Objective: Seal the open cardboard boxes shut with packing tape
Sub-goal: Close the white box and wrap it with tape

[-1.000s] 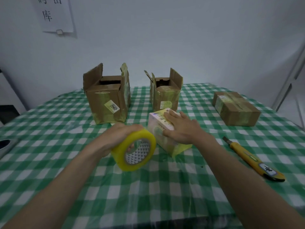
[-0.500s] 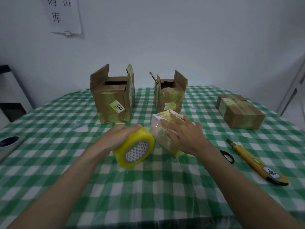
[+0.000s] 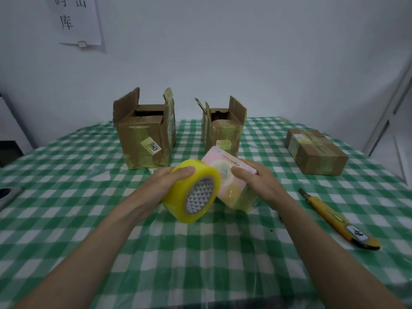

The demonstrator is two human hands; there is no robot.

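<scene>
a small packing room; taped cardboard boxes (image 3: 145,139) on a checked tablecloth (image 3: 66,197); a stock notice (image 3: 77,18) on the wall

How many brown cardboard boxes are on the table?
3. One open box with a yellow sticker stands at the back left, a smaller open box stands back centre, and a closed taped box lies at the right. None seems hidden.

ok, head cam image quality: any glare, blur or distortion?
Head view: dim, flat light; sheen on the clear table cover; wide-angle bends the right doorframe; tape roll and small pink box slightly soft, wall sign legible.
</scene>
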